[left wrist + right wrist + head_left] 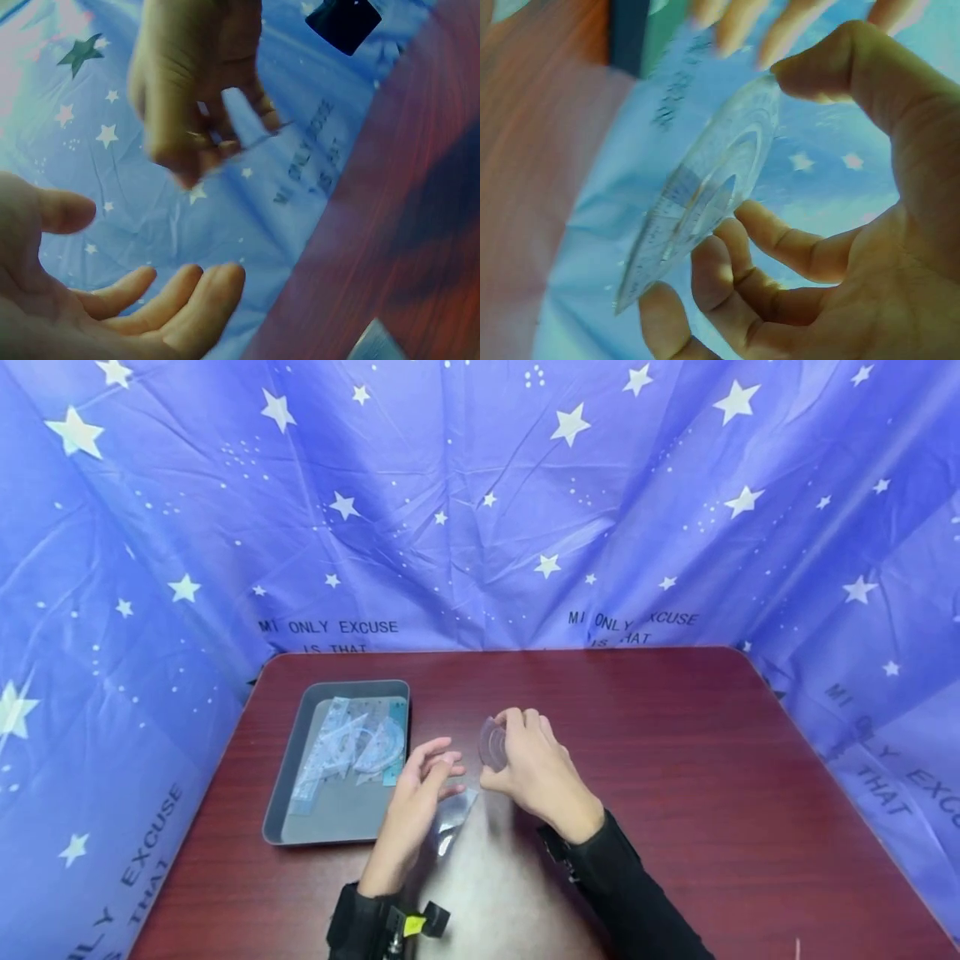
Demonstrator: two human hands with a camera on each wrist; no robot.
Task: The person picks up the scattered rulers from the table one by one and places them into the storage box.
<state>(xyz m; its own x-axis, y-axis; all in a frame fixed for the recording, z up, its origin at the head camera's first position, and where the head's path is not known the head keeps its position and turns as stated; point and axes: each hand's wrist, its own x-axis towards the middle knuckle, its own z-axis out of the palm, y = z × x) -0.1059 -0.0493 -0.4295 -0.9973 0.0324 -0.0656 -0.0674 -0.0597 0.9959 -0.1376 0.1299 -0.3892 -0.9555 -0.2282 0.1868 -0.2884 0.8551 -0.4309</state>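
A clear protractor (705, 180) is pinched by its edges between the thumb and fingertips of my right hand (540, 768). It stands tilted above the table, its scale markings showing in the right wrist view. My left hand (420, 806) is beside it, fingers loosely spread and holding nothing; in the left wrist view its palm and fingers (187, 307) are apart from the right hand. On the table between the wrists lies a clear, shiny, pointed plastic piece (453, 822), partly hidden by the left hand.
A grey tray (281, 806) stands to the left, close to the left hand. In it lie a bluish ruler (318, 777), another protractor (382, 745) and clear triangular pieces, overlapping. Blue star-patterned cloth (480, 527) hangs round the dark red table (660, 735).
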